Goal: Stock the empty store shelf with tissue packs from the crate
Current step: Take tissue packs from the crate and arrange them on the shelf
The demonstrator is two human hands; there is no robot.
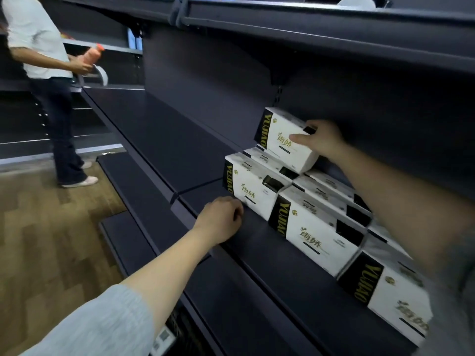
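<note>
At far left a second person (38, 60) in a white top and dark trousers stands on the wood-pattern floor (51, 240), holding an orange bottle (92, 56) at a neighbouring shelf. The dark shelf (159, 140) runs diagonally from there toward the lower right, its left stretch bare. The left hand (221, 219) rests on the shelf front with fingers loosely curled and nothing in them, its knuckles just beside the lower corner of the leftmost front pack (250, 188). Right of that, white tissue packs with black ends form a front row (316, 232) with more packs behind them. The right hand (320, 141) grasps a top pack (284, 140), thumb across its face and fingers at its far end, the pack tilted and lying on the packs below. No crate is in view.
</note>
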